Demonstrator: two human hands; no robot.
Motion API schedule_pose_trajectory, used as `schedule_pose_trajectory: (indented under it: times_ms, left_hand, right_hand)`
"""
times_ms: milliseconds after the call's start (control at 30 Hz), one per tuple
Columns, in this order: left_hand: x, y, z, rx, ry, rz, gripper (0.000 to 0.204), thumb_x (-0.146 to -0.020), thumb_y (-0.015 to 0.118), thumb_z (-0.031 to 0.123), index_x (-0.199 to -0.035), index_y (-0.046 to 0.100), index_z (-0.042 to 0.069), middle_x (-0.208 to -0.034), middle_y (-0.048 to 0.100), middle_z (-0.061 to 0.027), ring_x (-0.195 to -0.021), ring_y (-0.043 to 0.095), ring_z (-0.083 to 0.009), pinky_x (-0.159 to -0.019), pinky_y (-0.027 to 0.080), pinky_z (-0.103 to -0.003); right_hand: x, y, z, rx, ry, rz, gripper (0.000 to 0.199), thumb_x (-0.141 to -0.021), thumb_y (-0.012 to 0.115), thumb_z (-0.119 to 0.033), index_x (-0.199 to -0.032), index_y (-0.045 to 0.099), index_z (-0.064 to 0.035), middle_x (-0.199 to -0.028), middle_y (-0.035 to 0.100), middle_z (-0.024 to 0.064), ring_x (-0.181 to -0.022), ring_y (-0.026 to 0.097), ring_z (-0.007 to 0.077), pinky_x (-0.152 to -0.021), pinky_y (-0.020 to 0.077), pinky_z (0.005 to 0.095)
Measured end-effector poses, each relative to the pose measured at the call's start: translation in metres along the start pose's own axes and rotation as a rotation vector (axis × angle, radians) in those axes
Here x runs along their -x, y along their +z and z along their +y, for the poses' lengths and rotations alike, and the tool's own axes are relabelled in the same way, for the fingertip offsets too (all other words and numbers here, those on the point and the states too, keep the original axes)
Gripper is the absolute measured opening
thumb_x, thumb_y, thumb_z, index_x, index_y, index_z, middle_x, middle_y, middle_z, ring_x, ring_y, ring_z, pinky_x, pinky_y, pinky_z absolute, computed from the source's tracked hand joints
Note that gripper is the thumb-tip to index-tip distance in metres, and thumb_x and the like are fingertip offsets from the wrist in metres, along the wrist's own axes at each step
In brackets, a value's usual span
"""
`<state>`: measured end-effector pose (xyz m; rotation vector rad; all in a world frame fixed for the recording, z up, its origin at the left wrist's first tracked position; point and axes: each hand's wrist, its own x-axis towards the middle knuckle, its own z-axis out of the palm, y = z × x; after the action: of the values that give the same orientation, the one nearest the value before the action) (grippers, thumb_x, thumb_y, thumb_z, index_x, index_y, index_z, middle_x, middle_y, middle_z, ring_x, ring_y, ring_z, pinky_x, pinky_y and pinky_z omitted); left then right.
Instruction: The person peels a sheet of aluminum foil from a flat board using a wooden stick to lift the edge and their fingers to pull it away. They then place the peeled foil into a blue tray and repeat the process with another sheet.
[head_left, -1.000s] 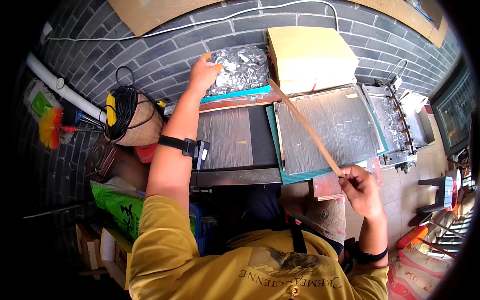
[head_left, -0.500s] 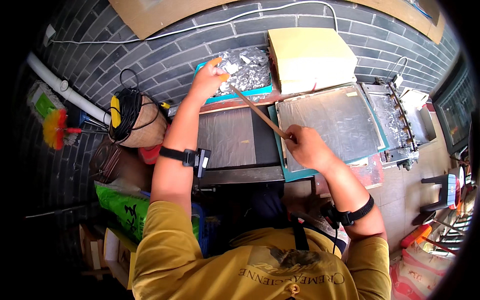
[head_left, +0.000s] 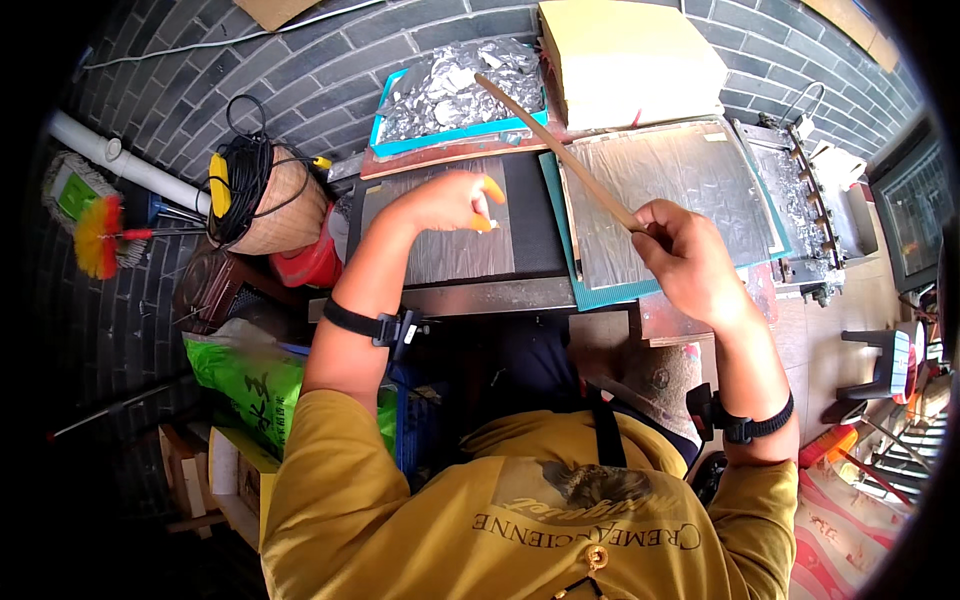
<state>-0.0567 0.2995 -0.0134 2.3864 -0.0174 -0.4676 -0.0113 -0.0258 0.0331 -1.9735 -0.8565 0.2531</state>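
My right hand [head_left: 688, 258] grips the near end of a long thin wooden stick [head_left: 556, 150]. The stick slants up and left, its far tip over the blue tray [head_left: 392, 112] heaped with crumpled silver foil [head_left: 455, 85]. My left hand [head_left: 447, 201] hovers over a dark grey metal plate [head_left: 450, 250], fingers curled, with orange caps on the fingertips; nothing is seen in it. A silver foil sheet [head_left: 680, 195] lies flat on a green cutting mat [head_left: 620, 295] under my right hand.
A thick pale yellow block [head_left: 625, 50] sits at the back right. A metal frame with rollers [head_left: 805, 200] stands on the right. A wicker basket with coiled black cable [head_left: 260, 200], a white pipe [head_left: 130, 165] and a green bag [head_left: 240, 375] lie to the left.
My left hand pulled back from the foil tray to above the grey plate. My right hand moved right and nearer with the stick, whose tip now reaches over the tray.
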Motion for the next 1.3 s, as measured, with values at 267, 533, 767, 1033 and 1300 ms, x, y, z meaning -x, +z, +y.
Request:
schedule_pose_trajectory:
  times_ms: [267,533,767,1033,1300]
  left_hand:
    - [-0.021,0.015,-0.005,-0.156,0.045,0.032,0.051,-0.072,0.067,0.004,-0.122,0.055,0.001,-0.082,0.064,-0.005,-0.073,0.058,-0.0128,-0.067,0.048,-0.028]
    - [-0.005,0.038,-0.044,0.055,-0.094,0.448,0.044,-0.078,0.069,0.009,-0.118,0.054,0.001,-0.083,0.065,-0.0068,-0.073,0.06,-0.0138,-0.066,0.049,-0.029]
    - [-0.004,0.063,-0.048,-0.026,-0.256,0.607,0.04,-0.074,0.076,0.021,-0.105,0.058,0.001,-0.08,0.066,-0.0097,-0.073,0.064,-0.0226,-0.067,0.051,-0.033]
    - [0.0,0.061,-0.054,0.123,-0.202,0.568,0.044,-0.072,0.079,0.017,-0.106,0.057,0.001,-0.071,0.061,-0.0033,-0.063,0.056,-0.0102,-0.057,0.046,-0.026]
    - [-0.003,0.062,-0.059,0.132,-0.181,0.61,0.042,-0.075,0.077,0.017,-0.108,0.057,0.001,-0.073,0.062,-0.0031,-0.064,0.055,-0.0091,-0.058,0.046,-0.025]
  right_hand:
    - [0.021,-0.014,-0.009,-0.017,0.005,0.049,0.007,-0.082,0.059,0.002,-0.087,0.055,0.0022,-0.055,0.045,0.0076,-0.048,0.04,0.0144,-0.046,0.0334,0.0318]
    - [0.034,-0.024,-0.005,-0.005,0.028,0.075,0.006,-0.083,0.058,0.002,-0.088,0.056,0.0015,-0.055,0.046,0.0057,-0.048,0.041,0.0116,-0.045,0.0325,0.0304]
    - [0.034,-0.017,-0.003,-0.031,0.061,0.056,0.005,-0.083,0.058,0.002,-0.086,0.056,0.0017,-0.055,0.046,0.0051,-0.049,0.04,0.0111,-0.045,0.0329,0.0297]
    - [0.038,-0.02,-0.002,-0.037,0.024,0.071,0.005,-0.082,0.058,0.003,-0.086,0.056,0.0017,-0.055,0.046,0.0058,-0.048,0.04,0.012,-0.045,0.0326,0.0298]
    - [0.042,-0.021,0.002,-0.027,0.009,0.09,0.007,-0.082,0.058,0.003,-0.088,0.057,0.0021,-0.056,0.046,0.0062,-0.048,0.04,0.0121,-0.045,0.0322,0.0296]
